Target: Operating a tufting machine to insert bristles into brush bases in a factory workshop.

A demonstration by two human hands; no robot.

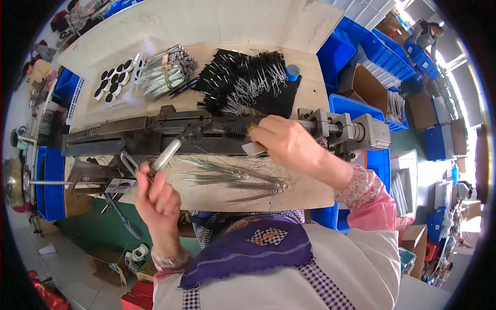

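A long dark metal fixture (175, 139) with springs lies across the bench in front of me. My right hand (289, 142) bends over its right part, thumb and fingers pinched together beside a dark coil spring (235, 132). A pale flat metal piece (253, 149) shows under those fingers; what they grip is hidden. My left hand (161, 199) is raised at the bench's front edge, fingers curled, its fingertips next to a pair of silver lever handles (168, 154). Whether it grips anything is unclear. Thin metal wires (222, 174) lie in loose bunches between the hands.
Behind the fixture lie a tied bundle of metal rods (166, 72), looped wire pieces (261, 82) on black cloth (289, 103), and several black-topped round pieces (123, 78). A metal cylinder (368, 133) ends the fixture at right. Blue bins (336, 51) stand beyond the bench.
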